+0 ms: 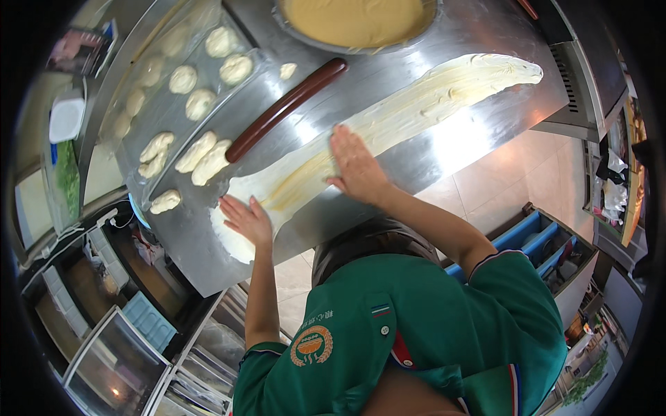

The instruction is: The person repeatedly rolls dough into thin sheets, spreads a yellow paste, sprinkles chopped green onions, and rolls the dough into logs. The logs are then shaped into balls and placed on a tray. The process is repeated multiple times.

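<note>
A long, thin strip of dough (416, 98) stretches diagonally over the steel worktop, smeared with a pale yellow paste. My left hand (248, 220) lies flat on its near left end, fingers spread. Farther along, my right hand (357, 165) rests palm down on the coated middle of the strip, its fingers stretched out. Just beyond the dough lies a dark red-brown rolling pin (286, 109). Left of the pin are two oblong dough pieces (202, 158) side by side, with a smaller dough lump (165, 202) nearer the corner.
At the far side stands a large metal bowl (437, 17) of yellow paste. A clear plastic sheet (163, 93) partly covers several dough balls at the left. The steel worktop (201, 249) ends close to my body. Blue bins (538, 239) stand low at my right.
</note>
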Demonstrator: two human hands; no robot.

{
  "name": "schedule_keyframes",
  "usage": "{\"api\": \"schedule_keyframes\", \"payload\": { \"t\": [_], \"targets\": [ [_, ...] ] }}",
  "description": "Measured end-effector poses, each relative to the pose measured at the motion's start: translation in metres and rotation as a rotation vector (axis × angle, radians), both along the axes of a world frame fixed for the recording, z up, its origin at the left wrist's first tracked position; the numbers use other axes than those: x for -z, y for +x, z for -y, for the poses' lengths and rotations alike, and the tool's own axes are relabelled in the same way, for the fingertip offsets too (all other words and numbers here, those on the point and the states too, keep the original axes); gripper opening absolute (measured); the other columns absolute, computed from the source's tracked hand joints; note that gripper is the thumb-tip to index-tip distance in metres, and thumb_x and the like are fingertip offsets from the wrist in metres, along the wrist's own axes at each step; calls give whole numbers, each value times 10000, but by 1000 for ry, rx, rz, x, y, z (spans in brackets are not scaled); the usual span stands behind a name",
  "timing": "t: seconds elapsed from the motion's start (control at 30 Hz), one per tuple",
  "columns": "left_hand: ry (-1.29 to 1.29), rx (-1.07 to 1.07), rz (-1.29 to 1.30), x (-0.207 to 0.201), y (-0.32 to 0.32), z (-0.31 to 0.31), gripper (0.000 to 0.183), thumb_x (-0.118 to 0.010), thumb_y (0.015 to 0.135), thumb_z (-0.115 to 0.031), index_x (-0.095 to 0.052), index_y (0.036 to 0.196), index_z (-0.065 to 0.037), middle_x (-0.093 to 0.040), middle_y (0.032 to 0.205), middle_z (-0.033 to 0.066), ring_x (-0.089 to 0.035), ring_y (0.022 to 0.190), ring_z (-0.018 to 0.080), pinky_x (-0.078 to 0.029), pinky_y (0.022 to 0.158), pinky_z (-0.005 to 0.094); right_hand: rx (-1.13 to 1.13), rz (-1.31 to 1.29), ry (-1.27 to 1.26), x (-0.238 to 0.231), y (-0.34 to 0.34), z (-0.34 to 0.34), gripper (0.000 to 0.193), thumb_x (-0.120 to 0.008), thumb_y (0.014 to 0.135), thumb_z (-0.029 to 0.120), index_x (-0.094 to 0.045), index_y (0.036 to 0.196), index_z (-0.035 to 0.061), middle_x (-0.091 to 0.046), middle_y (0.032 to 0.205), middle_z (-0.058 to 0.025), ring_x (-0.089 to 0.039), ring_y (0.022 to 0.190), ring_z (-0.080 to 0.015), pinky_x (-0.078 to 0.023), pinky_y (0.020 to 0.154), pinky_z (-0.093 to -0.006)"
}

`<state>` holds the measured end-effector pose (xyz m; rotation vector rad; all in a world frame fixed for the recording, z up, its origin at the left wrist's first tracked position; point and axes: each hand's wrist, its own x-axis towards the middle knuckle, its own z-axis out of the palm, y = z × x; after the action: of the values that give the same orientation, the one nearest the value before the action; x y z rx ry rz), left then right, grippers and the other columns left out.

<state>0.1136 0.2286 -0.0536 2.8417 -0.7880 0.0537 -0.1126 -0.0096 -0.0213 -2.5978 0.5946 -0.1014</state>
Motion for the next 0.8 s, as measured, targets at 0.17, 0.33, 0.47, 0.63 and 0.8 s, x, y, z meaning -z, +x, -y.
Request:
{"api": "schedule_keyframes", "payload": {
  "t": [0.17, 0.33, 0.47, 0.63, 0.8],
  "targets": [
    [-156, 277, -133, -25, 30, -57, 770, -567, 1004, -351, -238, 1616, -20, -207, 1686, 216, -209, 1553, 394, -96, 1222, 628, 53, -200, 79, -43, -2, 36, 934, -707, 921, 401, -239, 1583, -63, -253, 1648, -269, -218, 1551, -376, -164, 1275, -468],
    [59, 363, -116, -32, 56, -121, 770, -586, 976, -330, -267, 1613, -37, -238, 1688, 173, -224, 1555, 366, -106, 1228, 613, 449, -94, -253, 3, 5, 14, 991, -589, 957, 572, -220, 1562, -121, -228, 1632, -329, -177, 1545, -450, -127, 1273, -513],
    [-32, 379, -117, -20, 57, -129, 748, -562, 986, -339, -276, 1613, -47, -241, 1688, 171, -224, 1555, 364, -103, 1230, 609, -29, 65, 39, 48, 81, -139, 1001, -693, 903, 476, -231, 1554, -128, -223, 1634, -322, -159, 1555, -428, -133, 1281, -468],
    [-38, 383, -109, -18, 57, -127, 745, -565, 983, -328, -282, 1610, -43, -239, 1691, 163, -224, 1556, 356, -101, 1235, 594, -263, 274, 850, -2, 116, -186, 747, -622, 1002, 382, -336, 1568, -12, -363, 1614, -219, -322, 1512, -352, -242, 1248, -435],
    [-39, 388, -118, -18, 57, -130, 742, -563, 977, -325, -291, 1607, -41, -237, 1692, 165, -226, 1554, 366, -103, 1233, 599, 530, 254, 56, -61, 41, -24, 694, -656, 955, 145, -346, 1554, -22, -416, 1568, -254, -389, 1461, -415, -321, 1215, -465]
  ]
}}
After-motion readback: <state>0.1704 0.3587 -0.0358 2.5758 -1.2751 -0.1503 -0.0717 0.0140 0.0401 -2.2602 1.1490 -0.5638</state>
